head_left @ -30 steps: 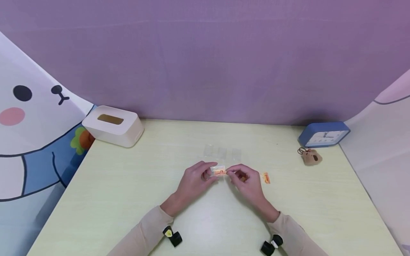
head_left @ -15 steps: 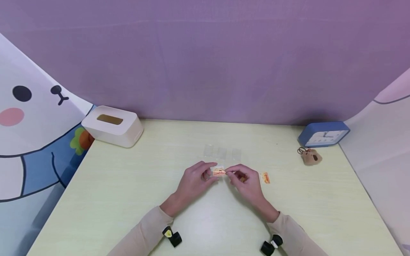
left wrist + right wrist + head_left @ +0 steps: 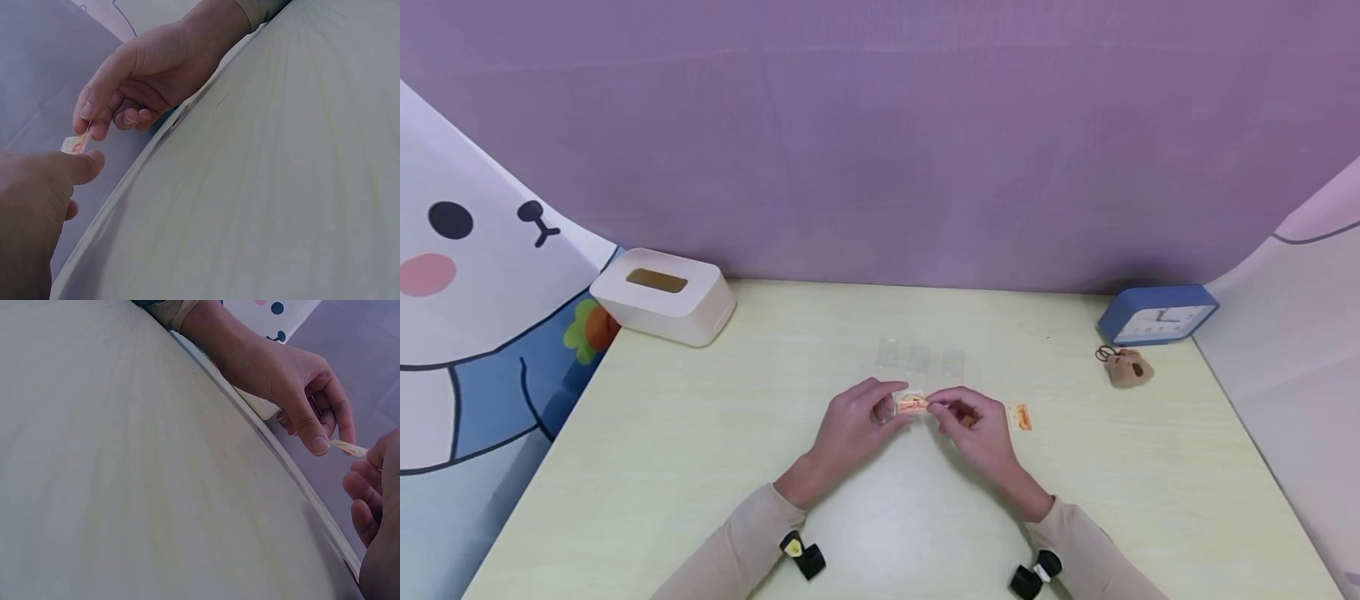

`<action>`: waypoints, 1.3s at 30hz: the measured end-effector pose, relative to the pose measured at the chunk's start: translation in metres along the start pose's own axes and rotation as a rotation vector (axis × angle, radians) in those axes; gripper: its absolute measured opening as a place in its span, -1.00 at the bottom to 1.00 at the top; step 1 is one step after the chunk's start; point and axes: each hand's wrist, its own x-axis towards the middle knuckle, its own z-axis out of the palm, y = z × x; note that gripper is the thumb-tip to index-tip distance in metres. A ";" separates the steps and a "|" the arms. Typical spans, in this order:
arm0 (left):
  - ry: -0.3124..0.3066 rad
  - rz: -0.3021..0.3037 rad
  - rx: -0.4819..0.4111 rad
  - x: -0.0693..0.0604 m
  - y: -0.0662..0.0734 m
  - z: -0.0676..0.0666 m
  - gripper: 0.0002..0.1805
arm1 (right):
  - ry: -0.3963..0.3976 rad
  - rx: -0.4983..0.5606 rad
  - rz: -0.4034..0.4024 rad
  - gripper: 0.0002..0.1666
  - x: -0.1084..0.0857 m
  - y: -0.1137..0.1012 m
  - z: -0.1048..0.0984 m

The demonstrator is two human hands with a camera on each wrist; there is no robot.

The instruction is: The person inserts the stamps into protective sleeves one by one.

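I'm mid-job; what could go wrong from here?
The left hand and right hand hold the small orange piece by its edges, so it might slip. The second piece lies close by the right hand, which could nudge it. The clear pieces beyond barely show against the table and may get brushed.

I see soft, bright light on the pale tabletop (image 3: 647, 433), shadow behind the blue desk clock (image 3: 1159, 315); both wrist views look dimmer, bluish.
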 end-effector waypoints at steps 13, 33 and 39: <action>0.017 0.009 0.015 0.000 0.001 0.000 -0.50 | 0.018 0.006 0.011 -0.80 0.000 -0.001 0.001; -0.012 0.177 0.101 -0.001 0.002 0.004 -0.52 | -0.034 -0.017 0.076 -0.88 -0.003 0.000 -0.001; -0.009 0.181 0.093 -0.002 0.004 0.003 -0.50 | -0.028 -0.020 0.119 -0.92 -0.004 -0.001 -0.001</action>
